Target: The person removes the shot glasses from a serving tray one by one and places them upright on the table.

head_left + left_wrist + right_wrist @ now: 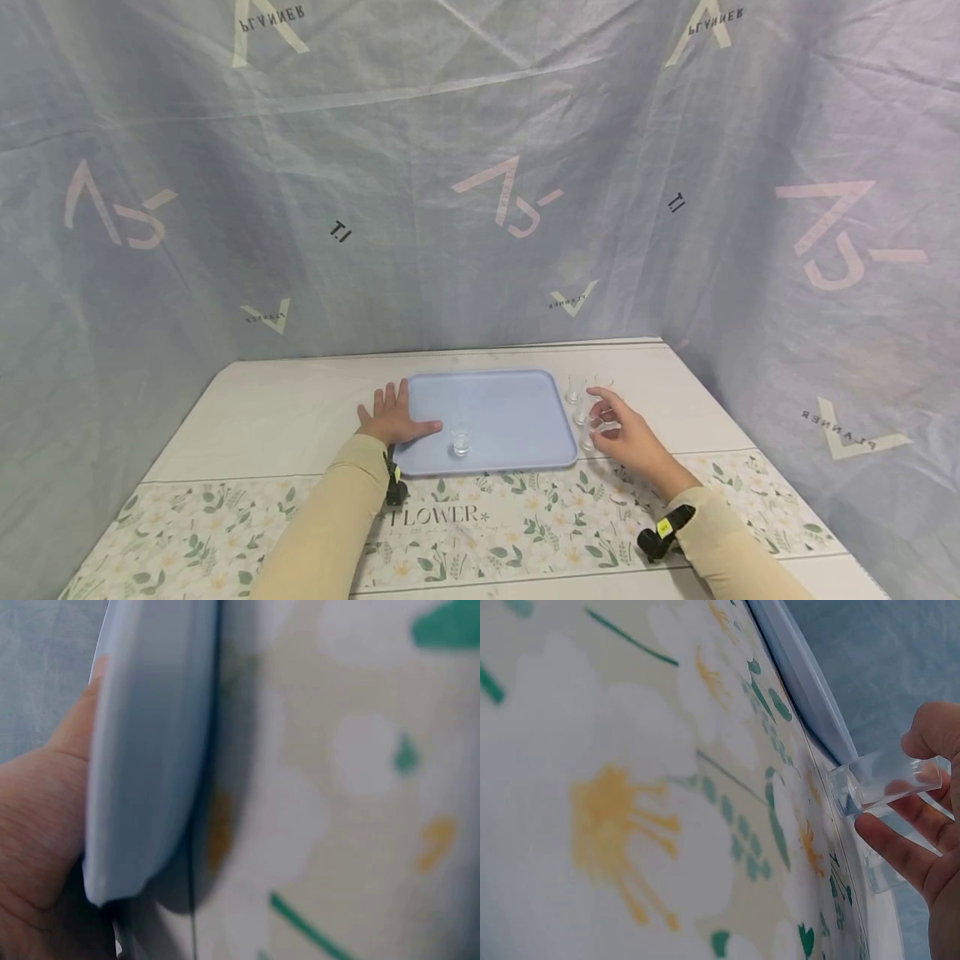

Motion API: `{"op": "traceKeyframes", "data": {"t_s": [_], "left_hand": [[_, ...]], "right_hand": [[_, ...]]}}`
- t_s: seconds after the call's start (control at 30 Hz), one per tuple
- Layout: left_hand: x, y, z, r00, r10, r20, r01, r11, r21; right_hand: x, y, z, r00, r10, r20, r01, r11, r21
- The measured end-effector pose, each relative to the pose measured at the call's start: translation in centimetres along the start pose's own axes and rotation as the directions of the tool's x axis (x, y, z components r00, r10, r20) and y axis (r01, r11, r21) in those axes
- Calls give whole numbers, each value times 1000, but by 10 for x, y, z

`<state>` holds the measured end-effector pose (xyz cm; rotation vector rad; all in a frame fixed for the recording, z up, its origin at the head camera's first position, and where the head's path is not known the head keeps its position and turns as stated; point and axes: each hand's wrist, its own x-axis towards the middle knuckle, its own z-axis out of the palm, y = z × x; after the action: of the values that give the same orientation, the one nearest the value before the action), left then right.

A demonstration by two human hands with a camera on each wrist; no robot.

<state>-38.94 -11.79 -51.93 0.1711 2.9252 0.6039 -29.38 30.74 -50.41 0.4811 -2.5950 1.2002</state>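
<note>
A light blue tray [510, 417] lies on the table with one clear shot glass [461, 442] upright on it, left of its middle. My left hand [393, 418] rests at the tray's left edge, fingers spread and thumb reaching over the tray. In the left wrist view, part of that hand [37, 817] is behind the tray's rim [150, 750]. My right hand [626, 435], right of the tray, has thumb and fingers round a clear shot glass [870, 780], its base at the table. Several similar glasses [573, 393] stand beside the tray, some partly hidden by the hand.
A white cloth with a floral band [555, 533] covers the table. Grey-blue curtains [405, 250] hang behind and at both sides. Each wrist carries a small black camera [663, 533], near the tabletop.
</note>
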Motion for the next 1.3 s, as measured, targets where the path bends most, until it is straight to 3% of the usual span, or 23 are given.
{"op": "traceKeyframes", "data": {"t_s": [0.23, 0.43, 0.67, 0.83, 0.97, 1.1, 1.3], "left_hand": [[10, -9, 7, 1000, 10, 8, -10, 1000, 15], [2, -3, 0, 1000, 2, 22, -2, 1000, 14], [11, -10, 9, 1000, 14, 2, -14, 1000, 2], [12, -11, 9, 1000, 15, 5, -15, 1000, 1], [11, -11, 8, 1000, 15, 8, -15, 1000, 1], [9, -10, 7, 1000, 18, 10, -18, 1000, -3], [10, -10, 7, 1000, 20, 14, -19, 1000, -5]], "right_hand": [[0, 0, 0, 1000, 3, 8, -3, 1000, -2], [0, -1, -3, 1000, -1, 12, 1, 1000, -9], [5, -5, -11, 993, -108, -37, 108, 994, -10], [13, -16, -13, 987, -143, -75, 142, 990, -22], [20, -37, -13, 983, -167, -80, 170, 985, 40], [27, -57, -8, 971, -228, -76, 233, 970, 67], [45, -54, 13, 963, -263, -55, 267, 960, 88]]}}
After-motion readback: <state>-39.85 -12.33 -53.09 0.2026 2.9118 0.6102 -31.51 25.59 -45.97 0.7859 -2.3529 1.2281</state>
